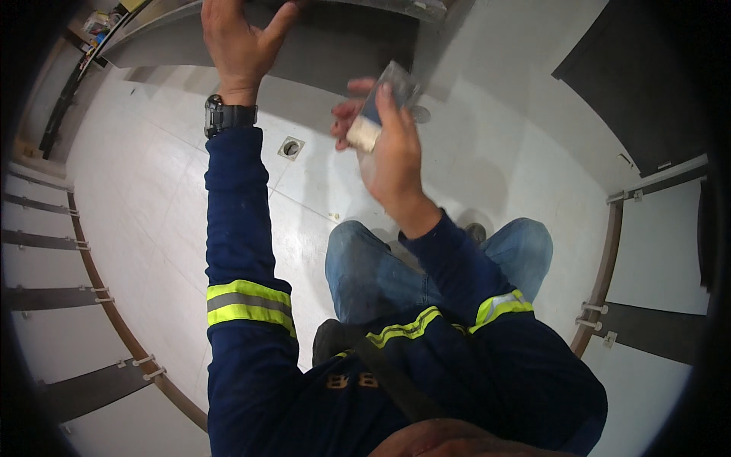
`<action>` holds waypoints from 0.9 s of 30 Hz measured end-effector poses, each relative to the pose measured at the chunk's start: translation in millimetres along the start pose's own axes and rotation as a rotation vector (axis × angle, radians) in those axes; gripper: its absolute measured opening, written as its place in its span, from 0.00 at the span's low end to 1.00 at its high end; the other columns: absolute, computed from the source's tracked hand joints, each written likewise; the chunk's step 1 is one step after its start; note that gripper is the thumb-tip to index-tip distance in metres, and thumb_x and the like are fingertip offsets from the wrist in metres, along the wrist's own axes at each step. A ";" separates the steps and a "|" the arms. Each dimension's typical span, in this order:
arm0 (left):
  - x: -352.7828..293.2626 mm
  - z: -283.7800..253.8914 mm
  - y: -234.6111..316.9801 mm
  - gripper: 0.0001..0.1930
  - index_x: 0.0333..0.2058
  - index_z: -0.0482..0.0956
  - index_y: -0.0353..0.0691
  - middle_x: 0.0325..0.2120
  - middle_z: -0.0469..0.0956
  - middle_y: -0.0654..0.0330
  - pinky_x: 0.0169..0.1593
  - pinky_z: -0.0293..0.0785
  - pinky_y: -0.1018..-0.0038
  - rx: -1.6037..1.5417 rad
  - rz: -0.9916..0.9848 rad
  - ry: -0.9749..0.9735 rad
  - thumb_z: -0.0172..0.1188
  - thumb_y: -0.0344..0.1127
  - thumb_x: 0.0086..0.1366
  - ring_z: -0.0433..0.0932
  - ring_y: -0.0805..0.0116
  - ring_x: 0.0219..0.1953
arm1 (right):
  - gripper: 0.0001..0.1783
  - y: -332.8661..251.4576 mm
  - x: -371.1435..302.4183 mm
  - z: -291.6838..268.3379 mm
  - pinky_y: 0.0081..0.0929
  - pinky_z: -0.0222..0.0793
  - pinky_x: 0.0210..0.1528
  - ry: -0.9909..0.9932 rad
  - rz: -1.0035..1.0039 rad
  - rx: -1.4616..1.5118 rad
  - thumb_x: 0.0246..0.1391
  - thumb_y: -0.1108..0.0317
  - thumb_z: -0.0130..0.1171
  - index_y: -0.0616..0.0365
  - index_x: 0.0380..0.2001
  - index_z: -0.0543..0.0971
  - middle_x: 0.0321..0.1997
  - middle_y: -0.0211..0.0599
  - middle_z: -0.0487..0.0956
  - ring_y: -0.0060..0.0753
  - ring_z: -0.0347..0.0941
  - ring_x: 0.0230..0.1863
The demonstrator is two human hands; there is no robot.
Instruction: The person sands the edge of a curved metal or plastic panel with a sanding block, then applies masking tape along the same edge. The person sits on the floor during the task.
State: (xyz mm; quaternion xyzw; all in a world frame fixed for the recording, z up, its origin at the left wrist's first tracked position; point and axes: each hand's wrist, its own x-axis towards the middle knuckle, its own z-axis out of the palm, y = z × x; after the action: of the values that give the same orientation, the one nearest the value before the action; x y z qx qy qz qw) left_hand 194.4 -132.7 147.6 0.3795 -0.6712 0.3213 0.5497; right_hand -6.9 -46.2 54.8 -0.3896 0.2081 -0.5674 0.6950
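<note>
My left hand (pixel 242 44), with a black watch at its wrist, reaches up to the grey panel (pixel 167 47) at the top of the view. Its thumb is spread away from the fingers, whose tips are cut off by the upper edge. My right hand (pixel 390 145) is closed round a flat grey tool with a cream-coloured end (pixel 364 134). The tool's upper part looks thin and partly see-through. Motion blurs it, and I cannot make out its exact kind. It is held above the floor, just below the dark face of the panel.
A square floor drain (pixel 291 148) lies in the pale tiled floor (pixel 167 190), and a round cover (pixel 419 114) sits right of my right hand. Low partitions with white fittings (pixel 145 359) curve along the left and right. A dark panel (pixel 632 84) stands at upper right.
</note>
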 end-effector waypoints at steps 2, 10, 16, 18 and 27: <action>0.0 -0.8 1.0 0.31 0.51 0.77 0.35 0.47 0.77 0.50 0.56 0.70 0.60 -0.031 -0.070 -0.033 0.69 0.53 0.56 0.74 0.50 0.52 | 0.28 0.3 0.1 0.7 0.27 0.81 0.34 -0.057 -0.137 0.009 0.75 0.45 0.38 0.60 0.54 0.73 0.41 0.51 0.83 0.37 0.84 0.36; 0.6 -0.2 -3.5 0.31 0.51 0.78 0.35 0.49 0.77 0.49 0.62 0.67 0.56 0.055 0.031 0.009 0.69 0.52 0.55 0.74 0.46 0.55 | 0.27 11.7 -4.7 -0.3 0.32 0.75 0.37 0.013 0.057 0.062 0.74 0.45 0.43 0.59 0.54 0.74 0.40 0.46 0.81 0.35 0.79 0.37; 2.2 -2.3 1.7 0.30 0.51 0.78 0.35 0.49 0.78 0.49 0.62 0.67 0.56 0.055 0.040 0.010 0.70 0.48 0.53 0.74 0.46 0.55 | 0.28 6.4 -5.9 1.8 0.33 0.75 0.37 0.086 0.138 0.068 0.73 0.44 0.43 0.59 0.55 0.74 0.40 0.46 0.81 0.35 0.79 0.38; 2.8 -3.0 4.1 0.30 0.51 0.78 0.35 0.48 0.78 0.49 0.62 0.68 0.56 0.048 0.022 0.004 0.69 0.48 0.53 0.74 0.46 0.55 | 0.28 5.1 -5.0 2.5 0.33 0.75 0.37 0.000 0.014 0.075 0.73 0.44 0.43 0.59 0.55 0.73 0.40 0.46 0.81 0.36 0.79 0.38; 4.7 -1.5 0.7 0.29 0.50 0.78 0.34 0.48 0.78 0.49 0.61 0.68 0.57 0.069 0.061 0.004 0.69 0.48 0.54 0.74 0.46 0.54 | 0.27 11.7 -8.0 -5.0 0.32 0.76 0.36 0.008 0.050 0.068 0.74 0.45 0.43 0.59 0.55 0.73 0.41 0.46 0.81 0.37 0.79 0.38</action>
State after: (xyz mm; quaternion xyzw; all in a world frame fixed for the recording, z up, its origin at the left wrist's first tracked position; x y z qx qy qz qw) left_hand 194.0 -131.8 152.5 0.3772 -0.6698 0.3615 0.5277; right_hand -5.3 -39.5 41.5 -0.3581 0.2011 -0.5582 0.7210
